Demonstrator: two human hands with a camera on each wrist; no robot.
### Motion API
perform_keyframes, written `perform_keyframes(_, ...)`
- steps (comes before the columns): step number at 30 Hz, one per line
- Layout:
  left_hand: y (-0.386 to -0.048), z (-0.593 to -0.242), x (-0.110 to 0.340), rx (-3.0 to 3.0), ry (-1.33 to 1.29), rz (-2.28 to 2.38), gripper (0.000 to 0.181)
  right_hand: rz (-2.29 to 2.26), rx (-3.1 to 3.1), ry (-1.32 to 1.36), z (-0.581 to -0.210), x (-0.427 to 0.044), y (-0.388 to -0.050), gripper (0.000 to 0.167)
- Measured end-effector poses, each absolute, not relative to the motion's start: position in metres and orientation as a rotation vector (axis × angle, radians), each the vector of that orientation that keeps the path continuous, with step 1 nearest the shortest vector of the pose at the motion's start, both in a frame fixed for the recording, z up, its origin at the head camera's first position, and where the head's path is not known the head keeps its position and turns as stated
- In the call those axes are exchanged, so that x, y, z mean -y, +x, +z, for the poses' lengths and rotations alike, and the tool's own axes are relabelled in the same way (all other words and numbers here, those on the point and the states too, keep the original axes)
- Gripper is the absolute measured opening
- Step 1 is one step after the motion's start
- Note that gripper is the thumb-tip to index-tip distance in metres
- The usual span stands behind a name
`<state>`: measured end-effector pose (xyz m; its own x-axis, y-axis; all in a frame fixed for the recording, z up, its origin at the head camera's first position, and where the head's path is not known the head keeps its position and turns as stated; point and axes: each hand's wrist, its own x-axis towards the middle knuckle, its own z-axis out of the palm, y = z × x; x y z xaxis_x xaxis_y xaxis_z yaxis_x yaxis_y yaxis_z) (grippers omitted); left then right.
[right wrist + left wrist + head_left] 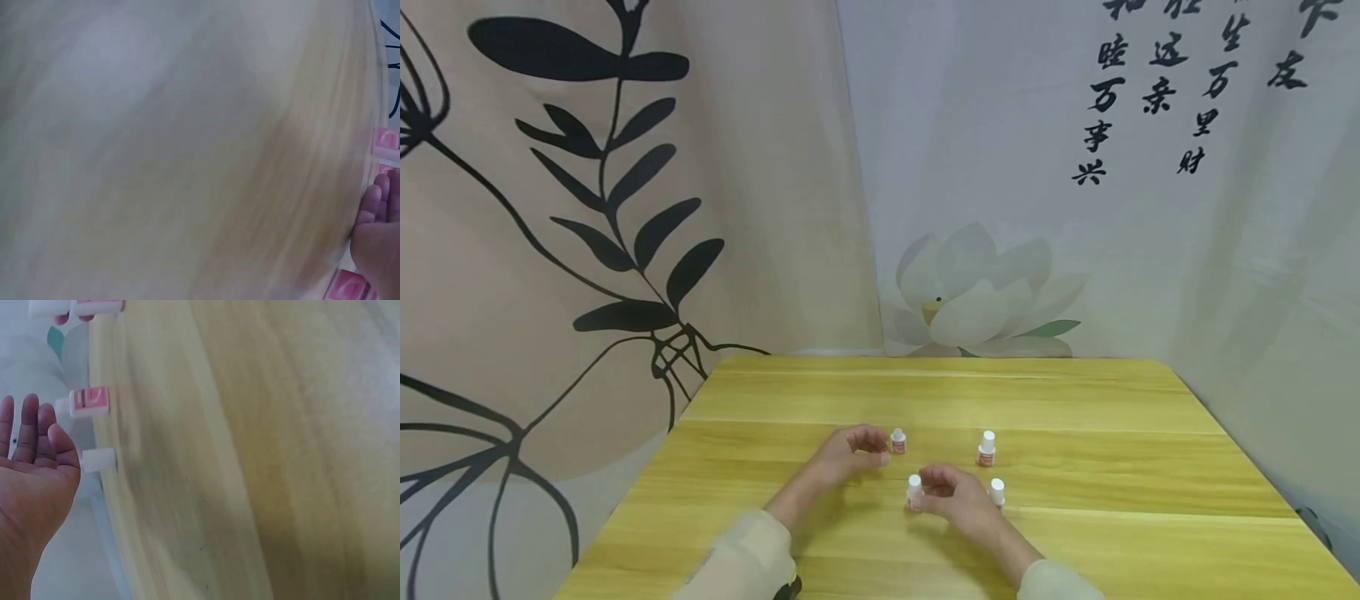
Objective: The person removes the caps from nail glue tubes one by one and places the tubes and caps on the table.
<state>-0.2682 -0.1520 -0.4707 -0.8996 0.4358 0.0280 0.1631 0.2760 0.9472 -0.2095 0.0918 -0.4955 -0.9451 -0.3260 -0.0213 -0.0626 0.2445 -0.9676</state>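
Note:
In the head view a small white bottle with a pink label [898, 443] stands just beyond my left hand [842, 454]. The left wrist view shows that hand [40, 456] with loosely bent fingers, apart from a labelled bottle [94, 402]; a plain white piece [100, 460] is beside it. My right hand [966, 500], thumb low, pinches the front left bottle [914, 487]. Its fingertips show at a bottle's side [100, 306] in the left wrist view. In the right wrist view, only part of the right hand [380, 234] shows.
Two more white bottles stand on the wooden table [1150, 467]: one at the back right [987, 448], the other [997, 492] partly behind my right hand. Behind the table hangs a printed curtain [775, 167] with plants, a lotus and dark writing.

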Motion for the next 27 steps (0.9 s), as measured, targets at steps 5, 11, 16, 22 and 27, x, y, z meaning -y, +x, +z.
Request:
perform_keyframes(5,-0.264,-0.473,0.145,-2.264,0.59,1.654,0.034,-1.752,-2.316,-0.375,-0.501,-0.09,-0.21,0.046)
perform_keyframes(11,-0.258,-0.475,0.139,-2.245,0.59,1.649,0.037,-1.768,-2.316,-0.372,-0.503,-0.088,-0.211,0.041)
perform_keyframes(16,-0.256,-0.478,0.135,-2.223,0.614,1.651,0.041,-1.769,-2.32,-0.363,-0.505,-0.086,-0.211,0.038)
perform_keyframes(22,-0.255,-0.482,0.13,-2.201,0.634,1.633,0.039,-1.79,-2.309,-0.376,-0.507,-0.085,-0.212,0.032)
perform_keyframes(27,-0.254,-0.483,0.126,-2.183,0.657,1.626,0.039,-1.773,-2.343,-0.394,-0.509,-0.085,-0.213,0.027)
